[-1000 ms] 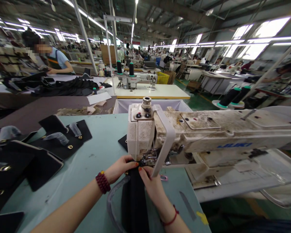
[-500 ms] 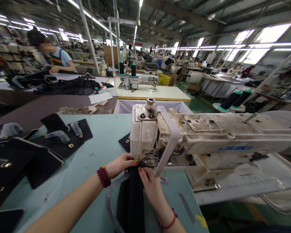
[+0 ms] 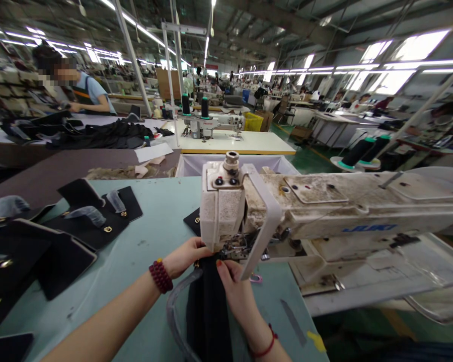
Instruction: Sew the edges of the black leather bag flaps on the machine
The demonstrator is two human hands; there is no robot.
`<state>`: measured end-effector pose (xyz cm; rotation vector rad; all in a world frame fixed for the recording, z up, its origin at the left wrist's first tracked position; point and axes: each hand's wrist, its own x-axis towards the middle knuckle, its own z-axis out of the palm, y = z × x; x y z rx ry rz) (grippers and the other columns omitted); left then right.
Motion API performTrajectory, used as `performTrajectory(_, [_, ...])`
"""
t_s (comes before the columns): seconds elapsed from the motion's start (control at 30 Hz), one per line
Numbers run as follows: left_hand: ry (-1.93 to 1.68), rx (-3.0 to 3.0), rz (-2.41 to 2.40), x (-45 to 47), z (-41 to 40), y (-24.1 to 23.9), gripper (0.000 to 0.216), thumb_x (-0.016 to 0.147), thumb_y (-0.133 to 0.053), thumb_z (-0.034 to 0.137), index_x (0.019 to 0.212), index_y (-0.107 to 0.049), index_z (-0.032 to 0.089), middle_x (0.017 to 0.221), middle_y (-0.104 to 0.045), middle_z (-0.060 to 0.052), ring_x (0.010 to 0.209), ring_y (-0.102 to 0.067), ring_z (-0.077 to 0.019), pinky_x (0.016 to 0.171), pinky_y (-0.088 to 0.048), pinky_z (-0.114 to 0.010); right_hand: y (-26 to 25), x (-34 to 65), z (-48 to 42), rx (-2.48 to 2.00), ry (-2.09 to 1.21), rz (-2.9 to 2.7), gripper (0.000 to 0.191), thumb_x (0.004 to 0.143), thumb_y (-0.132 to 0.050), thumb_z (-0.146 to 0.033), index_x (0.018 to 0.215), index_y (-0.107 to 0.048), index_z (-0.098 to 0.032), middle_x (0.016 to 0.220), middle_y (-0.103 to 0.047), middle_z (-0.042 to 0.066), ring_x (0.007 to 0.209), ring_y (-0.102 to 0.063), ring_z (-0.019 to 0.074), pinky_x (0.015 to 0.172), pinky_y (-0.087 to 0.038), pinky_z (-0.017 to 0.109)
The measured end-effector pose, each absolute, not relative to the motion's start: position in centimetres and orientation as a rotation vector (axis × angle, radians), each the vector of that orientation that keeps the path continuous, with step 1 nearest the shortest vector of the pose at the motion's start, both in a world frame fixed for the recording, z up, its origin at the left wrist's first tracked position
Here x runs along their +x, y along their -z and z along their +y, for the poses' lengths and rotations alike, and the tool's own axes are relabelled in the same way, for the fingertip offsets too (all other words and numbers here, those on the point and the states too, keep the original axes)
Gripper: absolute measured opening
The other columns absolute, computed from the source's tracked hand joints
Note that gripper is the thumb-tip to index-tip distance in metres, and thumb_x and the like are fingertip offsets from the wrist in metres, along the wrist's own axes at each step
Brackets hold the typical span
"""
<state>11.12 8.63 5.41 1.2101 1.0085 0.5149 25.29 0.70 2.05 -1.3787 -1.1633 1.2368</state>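
A black bag piece [image 3: 208,311] runs from the sewing machine's [image 3: 223,211] needle area down the table toward me. My left hand [image 3: 185,257] is closed at its upper left edge, fingertips close under the machine head. On the opposite edge my right hand [image 3: 234,282] pinches the piece with thumb and fingers. A curved handle in clear plastic wrap [image 3: 172,304] hangs off the piece's left side, with gold hardware by my left fingers. The needle and presser foot are mostly hidden behind the machine head and my fingertips.
Several black bag pieces [image 3: 83,221] with gold fittings and wrapped handles lie at the left of the green tabletop [image 3: 154,211]. A small pink-rimmed item [image 3: 255,278] sits right of my right hand. A co-worker [image 3: 86,93] is at a table beyond, at the far left.
The view has shifted slightly. The near end of the black bag piece has swung a little to the right. Both hands keep their grip beside the machine head.
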Motion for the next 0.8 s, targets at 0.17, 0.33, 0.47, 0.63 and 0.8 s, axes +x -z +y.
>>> performTrajectory(0.17, [-0.522, 1.216, 1.024, 11.4, 9.1, -6.3, 0.038, 0.061, -0.074, 0.046, 0.084, -0.077, 0.016, 0.083, -0.078, -0.004, 0.081, -0.066, -0.0247, 0.076, -0.052, -0.031, -1.7, 25.3, 0.8, -1.412, -1.226, -1.166, 0.051, 0.083, -0.041, -0.058, 0.062, -0.048, -0.012, 0.060, -0.040, 0.000, 0.059, -0.030, 0.0071, 0.053, -0.023, 0.020])
performTrajectory(0.33, [-0.563, 1.229, 1.008, 11.8, 9.8, -6.8, 0.040, 0.058, -0.073, 0.049, 0.081, -0.077, 0.017, 0.085, -0.078, -0.005, 0.092, -0.066, -0.0289, 0.088, -0.050, -0.037, -1.9, 25.2, 0.9, -1.426, -1.186, -1.179, 0.051, 0.083, -0.042, -0.059, 0.060, -0.044, -0.013, 0.057, -0.036, -0.001, 0.057, -0.028, 0.0067, 0.051, -0.021, 0.021])
performTrajectory(0.47, [-0.609, 1.258, 1.028, 11.2, 10.3, -6.2, 0.036, 0.062, -0.071, 0.041, 0.086, -0.077, 0.016, 0.093, -0.078, -0.007, 0.099, -0.065, -0.0316, 0.094, -0.048, -0.041, -2.1, 25.4, 0.8, -1.400, -1.171, -1.208, 0.051, 0.085, -0.041, -0.058, 0.059, -0.041, -0.014, 0.057, -0.035, -0.001, 0.057, -0.027, 0.0066, 0.050, -0.021, 0.020])
performTrajectory(0.63, [-0.809, 1.270, 1.133, 7.4, 7.8, -2.1, 0.044, 0.077, -0.059, 0.036, 0.118, -0.065, 0.021, 0.132, -0.062, -0.005, 0.128, -0.049, -0.0284, 0.113, -0.032, -0.039, -1.8, 26.0, 0.8, -1.390, -1.171, -1.257, 0.050, 0.087, -0.041, -0.056, 0.059, -0.039, -0.015, 0.057, -0.030, -0.002, 0.056, -0.026, 0.0062, 0.050, -0.019, 0.021])
performTrajectory(0.8, [-0.883, 1.402, 1.023, 6.5, 2.8, 2.1, 0.082, 0.076, -0.067, 0.047, 0.146, -0.031, 0.024, 0.155, -0.030, -0.010, 0.141, -0.029, -0.0317, 0.117, -0.025, -0.043, -1.3, 25.3, 0.5, -1.409, -1.152, -1.314, 0.051, 0.089, -0.038, -0.055, 0.060, -0.042, -0.014, 0.057, -0.034, -0.001, 0.057, -0.029, 0.0070, 0.050, -0.022, 0.020])
